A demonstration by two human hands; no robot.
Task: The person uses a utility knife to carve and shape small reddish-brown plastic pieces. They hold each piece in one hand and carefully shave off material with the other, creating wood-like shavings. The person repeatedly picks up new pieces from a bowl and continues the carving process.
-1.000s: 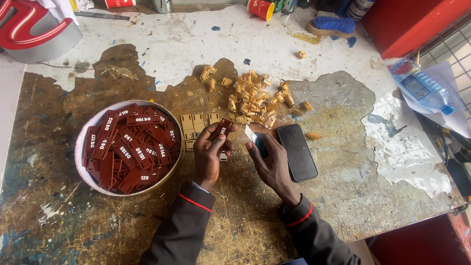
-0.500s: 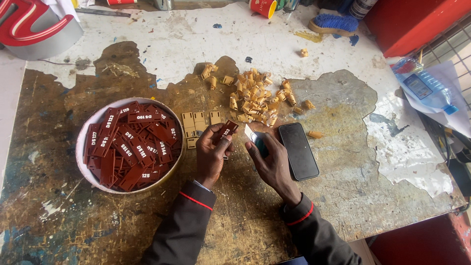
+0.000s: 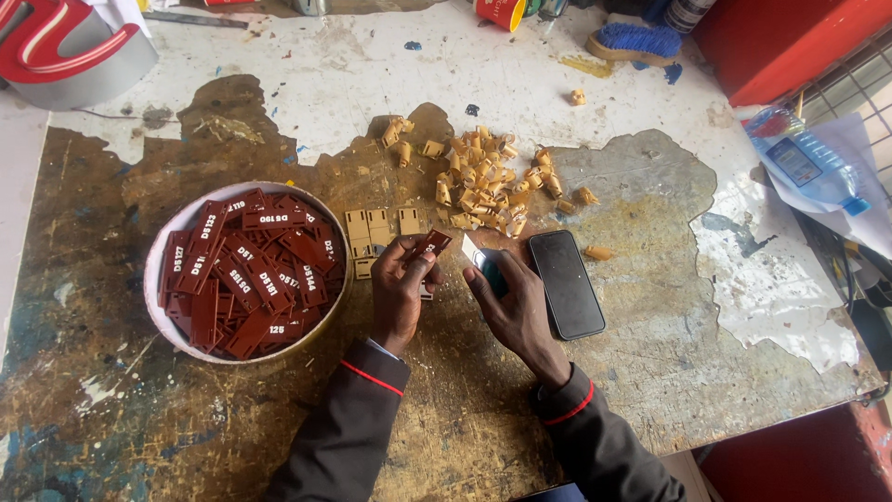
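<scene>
At centre frame, the left hand [image 3: 401,288] pinches a small brown tag [image 3: 430,244]; the right hand [image 3: 509,302] grips a small blade [image 3: 471,252] beside it. Left, a round tub [image 3: 153,279] holds many brown tags; curled tan peelings [image 3: 483,181] are heaped above on the table [image 3: 650,353].

Worn wooden table [image 3: 111,409] with rough, flaking white paint; matt brown plastic tags [image 3: 246,270] (white engraved), glossy black phone [image 3: 566,284], curled tan peelings [image 3: 483,186].

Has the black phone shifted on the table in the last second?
No. The black phone lies where it was, right of the right hand, below the tan curl pile.
</scene>
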